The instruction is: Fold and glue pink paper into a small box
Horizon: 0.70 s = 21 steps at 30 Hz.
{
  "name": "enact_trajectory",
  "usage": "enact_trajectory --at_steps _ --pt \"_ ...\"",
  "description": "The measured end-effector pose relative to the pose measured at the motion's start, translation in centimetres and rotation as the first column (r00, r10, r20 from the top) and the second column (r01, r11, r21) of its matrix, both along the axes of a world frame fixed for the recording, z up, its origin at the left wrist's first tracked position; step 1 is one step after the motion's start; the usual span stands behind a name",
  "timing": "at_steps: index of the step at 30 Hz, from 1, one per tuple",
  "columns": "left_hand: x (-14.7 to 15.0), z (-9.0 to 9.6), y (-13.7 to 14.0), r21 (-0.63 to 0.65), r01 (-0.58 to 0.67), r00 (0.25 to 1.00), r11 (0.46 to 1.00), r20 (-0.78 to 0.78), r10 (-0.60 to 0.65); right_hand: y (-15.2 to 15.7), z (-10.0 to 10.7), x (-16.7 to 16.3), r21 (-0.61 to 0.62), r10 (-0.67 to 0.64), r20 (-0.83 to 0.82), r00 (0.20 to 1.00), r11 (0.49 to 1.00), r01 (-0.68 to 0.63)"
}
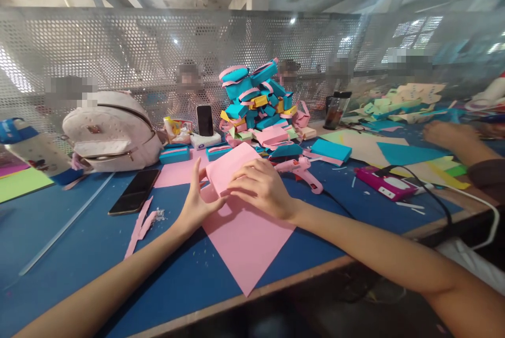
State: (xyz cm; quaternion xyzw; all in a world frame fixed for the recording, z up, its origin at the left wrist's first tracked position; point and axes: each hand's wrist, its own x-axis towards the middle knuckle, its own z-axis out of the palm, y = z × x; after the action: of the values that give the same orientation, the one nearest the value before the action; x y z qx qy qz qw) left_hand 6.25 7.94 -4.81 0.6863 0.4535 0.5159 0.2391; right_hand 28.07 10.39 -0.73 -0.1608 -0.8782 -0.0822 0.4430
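Note:
A folded, box-like piece of pink paper is held between both hands above the middle of the table. My left hand grips its left side, the thumb along the near edge and the other fingers partly hidden behind it. Curled over its right side and near edge are the fingers of my right hand. Beneath lies a flat pink paper sheet, one corner pointing at the table's front edge. A pink glue gun rests just right of my right hand.
Behind stands a tall pile of blue, pink and yellow paper boxes. Leftward are a phone, a backpack, a bottle and pink scraps. At right are a magenta power strip, cables and another person's hand.

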Motion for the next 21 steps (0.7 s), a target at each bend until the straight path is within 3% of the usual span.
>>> enact_trajectory --at_steps 13,21 --pt "0.07 0.03 -0.13 0.038 -0.027 0.997 0.999 -0.066 0.029 -0.36 -0.34 -0.43 -0.054 0.053 0.041 0.998 0.997 -0.051" --pt "0.52 0.55 -0.59 0.125 -0.062 0.982 0.990 -0.167 0.083 -0.44 -0.44 -0.41 -0.088 0.039 0.041 0.998 0.995 -0.035"
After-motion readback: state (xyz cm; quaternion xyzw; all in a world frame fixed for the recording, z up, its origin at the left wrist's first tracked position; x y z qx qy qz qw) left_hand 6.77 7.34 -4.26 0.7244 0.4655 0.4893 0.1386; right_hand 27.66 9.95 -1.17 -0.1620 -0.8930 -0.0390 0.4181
